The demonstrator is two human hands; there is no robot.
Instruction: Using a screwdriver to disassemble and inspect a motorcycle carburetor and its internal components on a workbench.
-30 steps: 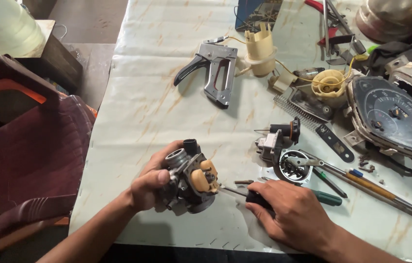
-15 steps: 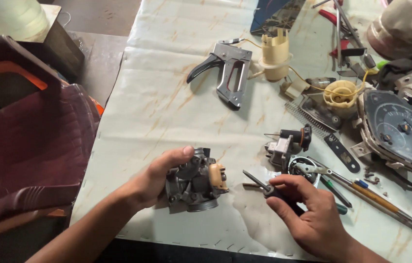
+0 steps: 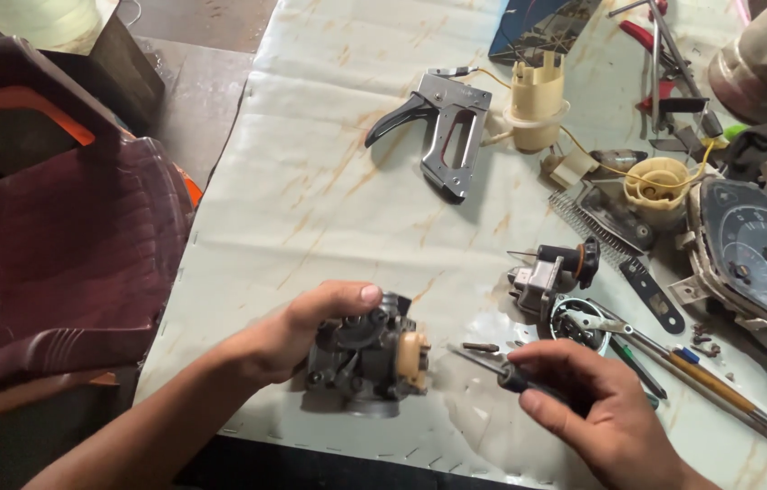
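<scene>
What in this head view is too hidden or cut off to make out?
- Screwdriver: handle buried in the right hand; tip too small to tell.
- Carburetor: far side covered by the left hand.
- Gauge cluster: cut by the right edge.
- Loose screw: too small to identify.

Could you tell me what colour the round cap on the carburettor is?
The round cap on the carburettor is pale cream-yellow, seen in the head view.

Hidden and cut off

The right hand [image 3: 596,413] covers the screwdriver [image 3: 483,363] handle; the left hand [image 3: 297,336] hides the carburetor's [image 3: 370,358] near side. The gauge cluster [image 3: 760,254] and maroon chair [image 3: 57,245] run off the frame edges.
</scene>
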